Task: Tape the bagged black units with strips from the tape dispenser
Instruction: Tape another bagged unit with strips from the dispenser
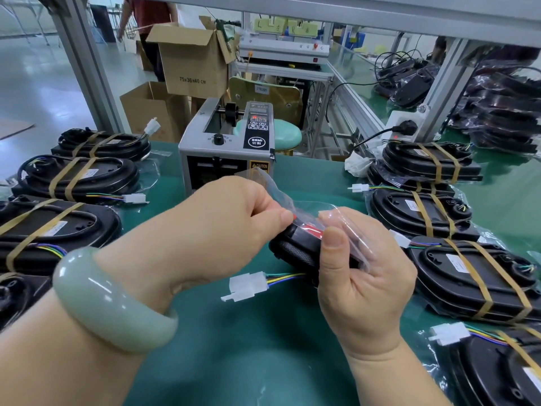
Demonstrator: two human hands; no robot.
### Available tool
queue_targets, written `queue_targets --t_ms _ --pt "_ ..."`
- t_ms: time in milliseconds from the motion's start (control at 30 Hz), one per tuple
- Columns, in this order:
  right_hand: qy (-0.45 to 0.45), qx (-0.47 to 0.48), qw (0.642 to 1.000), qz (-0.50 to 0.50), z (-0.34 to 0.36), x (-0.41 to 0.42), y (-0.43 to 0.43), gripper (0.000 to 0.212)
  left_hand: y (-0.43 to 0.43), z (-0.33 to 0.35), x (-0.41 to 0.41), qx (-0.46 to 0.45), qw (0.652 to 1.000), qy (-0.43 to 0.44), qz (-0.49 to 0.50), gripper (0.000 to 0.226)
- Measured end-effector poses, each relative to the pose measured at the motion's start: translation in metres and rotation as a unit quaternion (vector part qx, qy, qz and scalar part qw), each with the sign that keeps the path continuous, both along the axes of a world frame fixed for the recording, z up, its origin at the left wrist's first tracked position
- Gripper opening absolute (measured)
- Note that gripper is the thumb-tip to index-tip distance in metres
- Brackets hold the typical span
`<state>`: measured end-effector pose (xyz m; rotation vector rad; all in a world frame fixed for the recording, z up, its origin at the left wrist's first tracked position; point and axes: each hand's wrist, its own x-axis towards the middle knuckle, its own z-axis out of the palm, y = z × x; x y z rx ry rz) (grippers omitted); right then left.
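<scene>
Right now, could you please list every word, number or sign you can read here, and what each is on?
"75x36x40 CM": cardboard box.
"SEMI", Chinese characters beneath: round badge on the tape dispenser.
"CAUTION": yellow sticker on the dispenser's front.
Chair-back label: digits, too blurred to read surely.
White labels on the taped black units: too small to read.

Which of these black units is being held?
The middle black unit, in its clear bag, gripped by the left hand and right hand; its neighbours lie flat, banded with tan tape.
</scene>
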<state>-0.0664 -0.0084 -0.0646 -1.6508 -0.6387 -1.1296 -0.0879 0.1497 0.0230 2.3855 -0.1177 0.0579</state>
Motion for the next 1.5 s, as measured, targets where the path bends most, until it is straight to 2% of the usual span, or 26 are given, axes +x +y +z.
queue_targets --t_ms 100,200,300,333,433,500,533,600,633,700,800,933,1033,1200,1300,1400,1433,1500 --pt "0.000 0.004 1.000 0.006 0.000 0.001 0.000 0.020 -0.003 -0.007 -0.005 -0.031 0.998 -0.052 0.016 0.031" --pt "0.009 0.006 1.000 0.004 -0.001 0.001 -0.001 0.022 -0.002 -0.018 -0.005 -0.154 0.984 -0.044 0.081 0.020" --pt "0.021 0.019 1.000 0.005 -0.003 0.002 -0.001 0.023 0.000 -0.033 -0.003 -0.272 0.951 -0.033 0.146 0.016" --pt "0.025 0.022 0.999 0.003 -0.003 0.002 -0.002 0.023 0.000 -0.036 -0.003 -0.291 0.945 -0.031 0.143 0.023" --pt "0.032 0.024 0.999 0.003 -0.004 0.002 -0.001 0.024 -0.012 -0.043 -0.005 -0.350 0.935 0.023 0.054 0.068" --pt "0.040 0.031 0.999 0.006 -0.004 0.002 -0.002 0.029 -0.021 -0.044 -0.005 -0.384 0.921 0.058 0.032 0.076" --pt "0.046 0.035 0.998 0.005 -0.005 0.002 -0.003 0.033 -0.022 -0.044 -0.002 -0.402 0.912 0.065 0.043 0.068" --pt "0.057 0.032 0.998 -0.003 -0.005 0.002 -0.004 0.041 -0.020 -0.043 0.004 -0.434 0.893 0.081 0.090 0.035" --pt "0.062 0.022 0.998 -0.004 -0.005 0.002 -0.005 0.044 -0.018 -0.042 0.005 -0.443 0.885 0.092 0.113 0.020" --pt "0.067 0.010 0.998 -0.001 -0.004 0.003 -0.005 0.048 -0.013 -0.044 0.008 -0.428 0.894 0.076 0.109 0.012" --pt "0.076 0.043 0.996 -0.004 -0.005 0.005 -0.007 0.048 -0.014 -0.047 0.005 -0.417 0.903 0.059 0.081 0.024" --pt "0.070 0.069 0.995 0.004 -0.004 0.007 -0.012 0.040 -0.016 -0.048 0.001 -0.458 0.883 0.091 0.049 0.026" --pt "0.060 0.075 0.995 0.009 -0.003 0.008 -0.014 0.031 -0.020 -0.046 -0.001 -0.477 0.873 0.095 0.034 0.045" --pt "0.059 0.074 0.995 0.017 -0.004 0.009 -0.014 0.031 -0.031 -0.043 -0.001 -0.442 0.893 0.063 0.054 0.060" --pt "0.066 0.074 0.995 0.022 -0.004 0.008 -0.014 0.030 -0.031 -0.043 0.001 -0.430 0.896 0.076 0.081 0.064" --pt "0.063 0.069 0.995 0.021 -0.001 0.007 -0.015 0.028 -0.028 -0.044 0.002 -0.440 0.890 0.099 0.057 0.071" --pt "0.062 0.064 0.996 0.018 0.000 0.007 -0.015 0.028 -0.026 -0.043 0.002 -0.455 0.883 0.109 0.051 0.068" --pt "0.064 0.049 0.997 0.006 0.000 0.005 -0.013 0.031 -0.024 -0.043 0.003 -0.467 0.875 0.119 0.044 0.047"
